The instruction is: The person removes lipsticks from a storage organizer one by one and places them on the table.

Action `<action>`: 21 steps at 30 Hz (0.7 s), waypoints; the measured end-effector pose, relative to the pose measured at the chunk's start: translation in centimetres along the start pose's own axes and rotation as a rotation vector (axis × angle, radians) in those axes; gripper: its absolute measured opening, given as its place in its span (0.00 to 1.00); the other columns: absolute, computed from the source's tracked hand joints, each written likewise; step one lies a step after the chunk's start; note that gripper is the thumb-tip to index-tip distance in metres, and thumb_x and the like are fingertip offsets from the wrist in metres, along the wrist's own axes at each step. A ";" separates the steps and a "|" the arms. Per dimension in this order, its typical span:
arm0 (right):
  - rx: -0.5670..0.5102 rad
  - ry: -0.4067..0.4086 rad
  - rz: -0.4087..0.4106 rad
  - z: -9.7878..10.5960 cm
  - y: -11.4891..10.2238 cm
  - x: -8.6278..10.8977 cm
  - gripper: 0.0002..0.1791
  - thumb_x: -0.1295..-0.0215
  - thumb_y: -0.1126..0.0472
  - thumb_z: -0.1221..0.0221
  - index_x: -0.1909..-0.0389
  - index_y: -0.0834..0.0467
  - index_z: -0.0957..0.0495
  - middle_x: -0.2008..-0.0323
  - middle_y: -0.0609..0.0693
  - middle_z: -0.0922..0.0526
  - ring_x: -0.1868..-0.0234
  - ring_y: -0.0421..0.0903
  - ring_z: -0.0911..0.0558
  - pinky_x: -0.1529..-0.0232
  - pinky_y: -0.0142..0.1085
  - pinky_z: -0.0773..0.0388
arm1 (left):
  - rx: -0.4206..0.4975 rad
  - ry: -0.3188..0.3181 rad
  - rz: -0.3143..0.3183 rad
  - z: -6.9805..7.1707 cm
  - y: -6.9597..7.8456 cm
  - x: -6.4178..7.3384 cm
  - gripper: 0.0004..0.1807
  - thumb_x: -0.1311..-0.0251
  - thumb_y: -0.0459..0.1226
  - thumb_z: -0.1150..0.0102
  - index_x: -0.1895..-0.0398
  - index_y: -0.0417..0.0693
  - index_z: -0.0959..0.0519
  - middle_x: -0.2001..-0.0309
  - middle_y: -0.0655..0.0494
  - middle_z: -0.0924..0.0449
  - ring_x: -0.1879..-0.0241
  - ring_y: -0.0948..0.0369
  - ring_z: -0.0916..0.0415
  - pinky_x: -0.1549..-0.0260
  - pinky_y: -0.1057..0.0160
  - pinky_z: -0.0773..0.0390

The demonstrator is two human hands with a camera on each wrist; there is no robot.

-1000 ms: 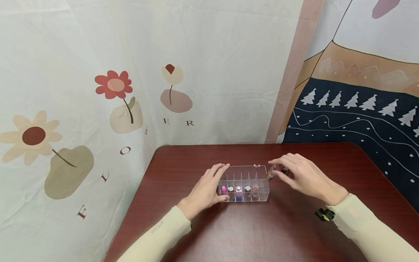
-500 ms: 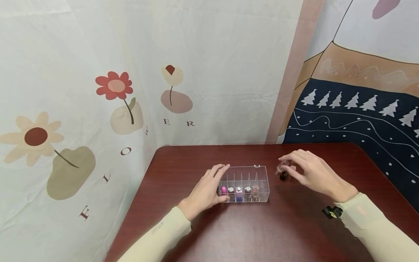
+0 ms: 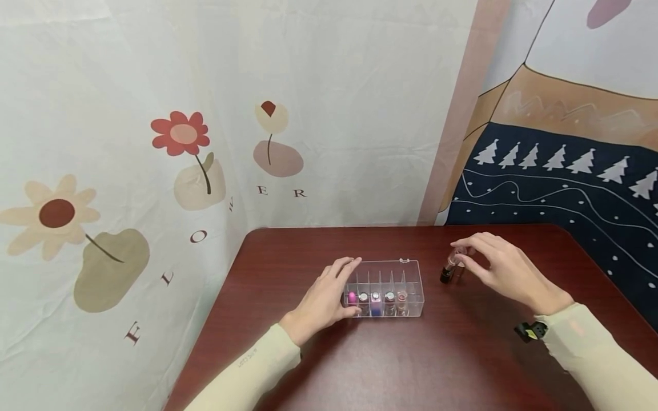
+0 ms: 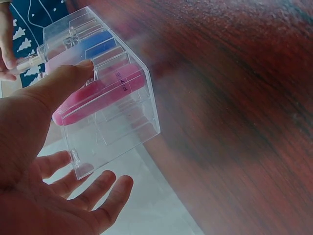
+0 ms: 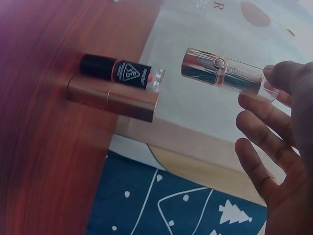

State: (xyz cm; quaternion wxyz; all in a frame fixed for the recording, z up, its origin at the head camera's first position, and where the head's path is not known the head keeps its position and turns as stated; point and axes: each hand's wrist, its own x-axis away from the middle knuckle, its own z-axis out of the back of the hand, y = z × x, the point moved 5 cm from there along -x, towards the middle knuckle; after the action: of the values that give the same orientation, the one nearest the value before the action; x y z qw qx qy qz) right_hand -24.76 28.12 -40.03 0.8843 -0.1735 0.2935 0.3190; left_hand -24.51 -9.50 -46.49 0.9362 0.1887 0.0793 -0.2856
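My left hand (image 3: pixel 325 294) grips the left end of a clear divided organizer box (image 4: pixel 122 125), thumb along its near side and fingers at the far side. In its front row stand a pink tube (image 4: pixel 105 100), a purple-to-blue tube (image 4: pixel 83 51) and several other lipsticks. My right hand (image 3: pixel 506 271) pinches the clear-capped end of a lipstick (image 5: pixel 222 73) with a shiny metallic base, to the right of the box. Just beside that, a black lipstick (image 5: pixel 117 72) and a rose-gold lipstick (image 5: pixel 113 99) stand upright on the table.
The reddish-brown table (image 3: pixel 360 365) stands against a pale curtain (image 3: pixel 349 114) printed with flowers. A dark blue panel with white trees (image 3: pixel 555 171) hangs behind its right side. The box's back row of dividers (image 3: pixel 380 276) lies behind the filled front row.
My right hand has moved right, from the box's right edge to the standing lipsticks, carrying the clear-capped lipstick. The left hand and the box have stayed in place.
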 end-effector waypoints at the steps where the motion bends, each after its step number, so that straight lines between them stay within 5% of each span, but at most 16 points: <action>1: 0.000 0.001 -0.006 0.0 0.2 0.0 0.28 0.40 0.67 0.15 0.40 0.48 0.09 0.49 0.43 0.07 0.53 0.40 0.15 0.46 0.28 0.22 | -0.001 0.000 -0.001 0.0 0.0 0.0 0.65 0.45 0.48 0.04 0.07 0.51 0.35 0.16 0.45 0.28 0.30 0.39 0.18 0.31 0.39 0.11; 21: 0.007 0.034 -0.066 0.6 2.8 0.9 0.30 0.44 0.71 0.15 0.40 0.51 0.08 0.48 0.46 0.07 0.55 0.42 0.17 0.48 0.18 0.25 | -0.003 0.007 -0.005 -0.1 0.0 0.0 0.65 0.46 0.47 0.04 0.08 0.49 0.34 0.17 0.45 0.28 0.30 0.39 0.18 0.30 0.39 0.11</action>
State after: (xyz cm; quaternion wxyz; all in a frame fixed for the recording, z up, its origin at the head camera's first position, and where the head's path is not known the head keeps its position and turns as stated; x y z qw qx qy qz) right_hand -25.79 30.97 -40.48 0.8900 -0.1854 0.3035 0.2854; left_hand -24.50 -9.52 -46.55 0.9356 0.1878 0.0834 -0.2870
